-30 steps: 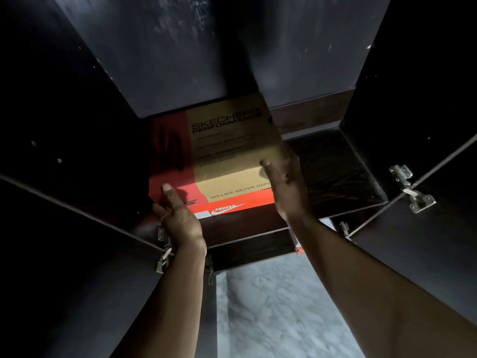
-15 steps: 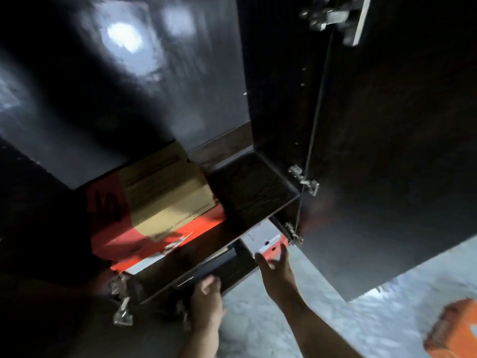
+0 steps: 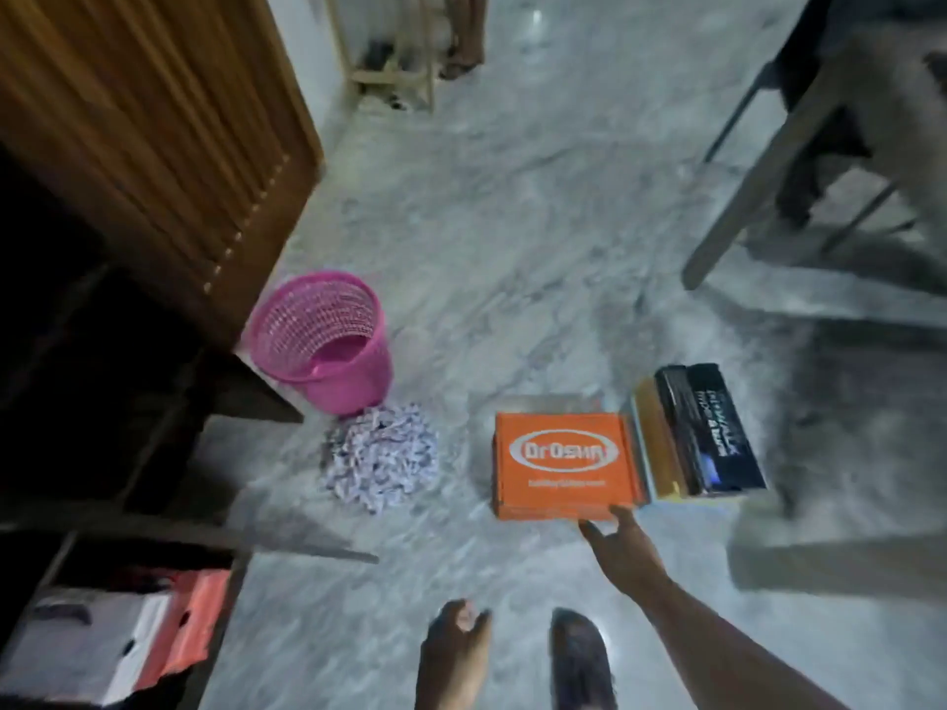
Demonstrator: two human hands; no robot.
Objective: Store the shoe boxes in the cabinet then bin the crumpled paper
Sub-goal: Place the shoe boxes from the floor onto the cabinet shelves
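Observation:
An orange shoe box lies flat on the marble floor. Right beside it lies a black and yellow shoe box. My right hand reaches toward the orange box's near edge, fingers spread, fingertips at or just short of the edge. My left hand hangs low at the bottom of the view, loosely curled and holding nothing. A heap of crumpled paper sits on the floor in front of a pink mesh bin. The dark cabinet is at the left, with a white and red box inside its lower shelf.
An open cabinet door edge juts out toward the bin. A wooden slatted door stands at the upper left. Chair or table legs stand at the right. A foot is on the floor near my hands.
My view has swung from the cabinet shelf with the stacked boxes down to the floor. Both hands have left the cabinet; my right hand now reaches to the orange box.

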